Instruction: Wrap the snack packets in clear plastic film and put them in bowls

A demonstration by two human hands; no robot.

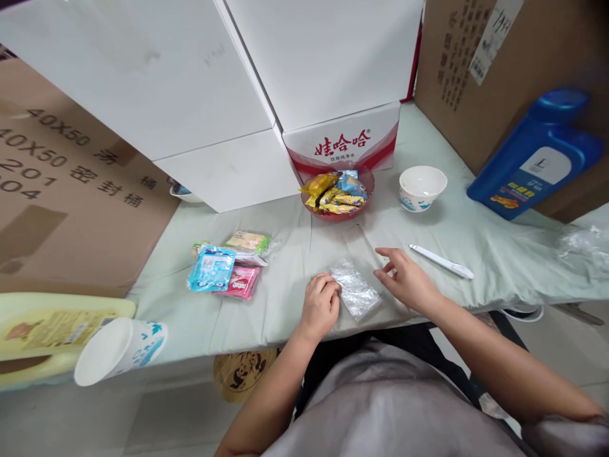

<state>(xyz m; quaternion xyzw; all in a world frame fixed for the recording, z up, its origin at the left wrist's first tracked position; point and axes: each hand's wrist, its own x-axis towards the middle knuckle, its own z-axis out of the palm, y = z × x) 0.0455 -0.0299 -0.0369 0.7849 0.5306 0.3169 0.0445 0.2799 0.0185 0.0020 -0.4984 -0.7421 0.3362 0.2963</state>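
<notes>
A crinkled clear plastic bag (356,293) lies near the table's front edge, between my two hands. My left hand (322,304) is closed at its left edge, with the fingers curled and the fingertips on the plastic. My right hand (405,279) hovers just right of the bag, thumb and fingers apart, with nothing in it. Beyond it, a white utility knife (441,261) rests on the cloth. Behind the bag stands a red translucent bowl (335,214) filled with several wrapped snacks (335,193).
Snack packets (212,269) lie in a pile to the left. A white paper bowl (419,190) and a blue bottle (530,158) stand at the right. A tilted paper cup (118,350) and a yellow bottle (61,324) are front left. Cartons (342,146) line the back.
</notes>
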